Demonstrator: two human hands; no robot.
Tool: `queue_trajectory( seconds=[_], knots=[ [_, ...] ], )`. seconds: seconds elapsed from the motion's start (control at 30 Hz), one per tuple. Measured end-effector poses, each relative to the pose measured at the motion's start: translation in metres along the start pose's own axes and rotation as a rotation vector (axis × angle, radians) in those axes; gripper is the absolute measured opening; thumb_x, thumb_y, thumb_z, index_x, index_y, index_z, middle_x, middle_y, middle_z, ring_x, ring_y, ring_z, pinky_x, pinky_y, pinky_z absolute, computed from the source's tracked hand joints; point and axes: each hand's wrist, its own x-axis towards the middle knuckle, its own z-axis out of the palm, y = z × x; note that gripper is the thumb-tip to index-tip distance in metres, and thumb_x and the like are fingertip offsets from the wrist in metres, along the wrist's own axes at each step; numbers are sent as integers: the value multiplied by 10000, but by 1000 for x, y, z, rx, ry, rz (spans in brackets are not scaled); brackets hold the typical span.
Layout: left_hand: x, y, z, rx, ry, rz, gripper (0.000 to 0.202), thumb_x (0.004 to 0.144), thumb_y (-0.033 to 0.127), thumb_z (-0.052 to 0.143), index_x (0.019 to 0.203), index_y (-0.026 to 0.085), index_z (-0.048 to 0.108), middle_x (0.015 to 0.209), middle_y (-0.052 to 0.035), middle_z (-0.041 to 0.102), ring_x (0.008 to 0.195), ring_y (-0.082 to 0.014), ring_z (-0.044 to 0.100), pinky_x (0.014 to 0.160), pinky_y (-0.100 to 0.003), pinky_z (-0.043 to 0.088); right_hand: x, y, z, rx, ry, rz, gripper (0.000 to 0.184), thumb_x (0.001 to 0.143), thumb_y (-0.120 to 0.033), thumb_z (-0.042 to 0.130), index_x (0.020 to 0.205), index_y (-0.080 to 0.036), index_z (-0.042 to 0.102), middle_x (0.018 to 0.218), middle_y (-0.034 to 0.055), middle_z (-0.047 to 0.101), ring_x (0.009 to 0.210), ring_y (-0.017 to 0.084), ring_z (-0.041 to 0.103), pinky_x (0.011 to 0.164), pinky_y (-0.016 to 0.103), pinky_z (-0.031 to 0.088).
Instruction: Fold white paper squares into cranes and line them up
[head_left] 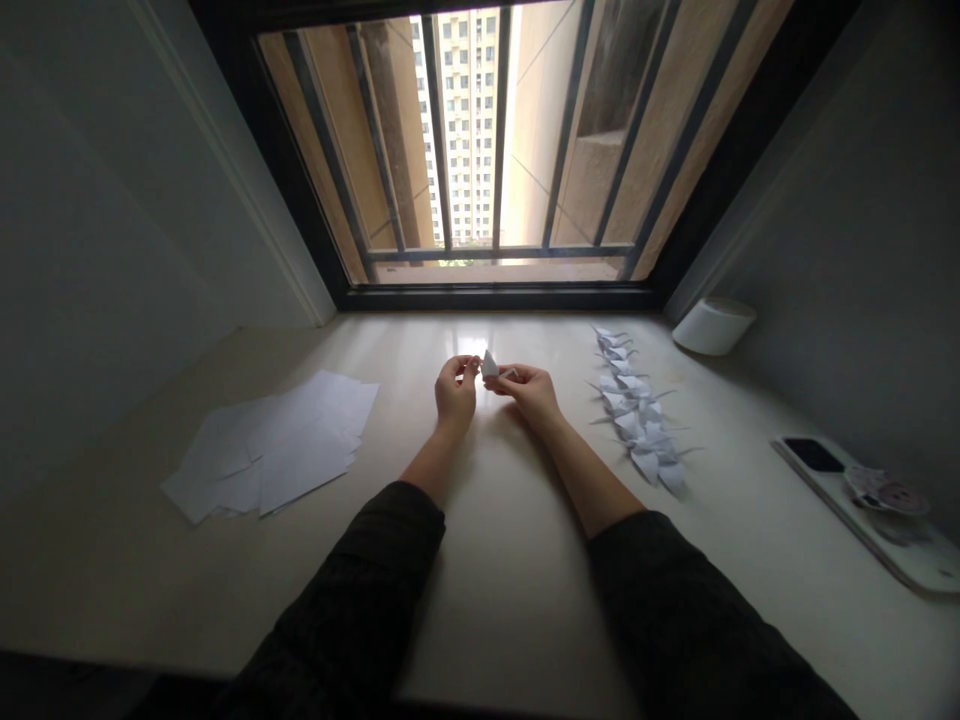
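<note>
Daylight from the window leaves soft glare on the pale desktop, while the side walls fall dim. Wide-angle distortion stretches the frame's edges, and the lower corners sink into darkness.

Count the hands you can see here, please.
2: the left hand and the right hand, side by side above the pale counter, pinching a small folded white paper between them. No others show.

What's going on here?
A person is pinching a small piece of folded white paper between their left hand and right hand, above a cream counter. A line of origami paper cranes lies to the right of the hands, and loose white paper sheets lie to the left.
</note>
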Motion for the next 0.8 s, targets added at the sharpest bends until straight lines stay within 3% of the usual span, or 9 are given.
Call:
queue_trajectory(
  seconds=[0.3, 0.6, 0.8],
  knots=[
    [2, -5, 2, -74, 71, -79, 250, 811, 401, 529, 818, 169, 623, 752, -42, 625, 726, -152, 588, 638, -256, 442, 2, 3, 1, 64, 55, 19, 404, 504, -440, 808, 786, -165, 717, 631, 51, 697, 651, 213, 676, 654, 330, 516],
    [-1, -4, 2, -104, -43, -20, 268, 787, 407, 584, 942, 199, 653, 909, -62, 683, 815, -165, 616, 649, -249, 435, 2, 3, 0, 57, 48, 6, 405, 512, -443, 803, 790, -162, 714, 646, 53, 700, 669, 219, 680, 677, 334, 514],
    [1, -11, 1, -85, -22, 7, 229, 772, 378, 606, 868, 185, 685, 893, -67, 699, 808, -170, 628, 665, -262, 445, 2, 5, -2, 22, 2, -40, 388, 514, -425, 802, 791, -171, 710, 652, 48, 702, 657, 198, 671, 639, 303, 501]
  ],
)
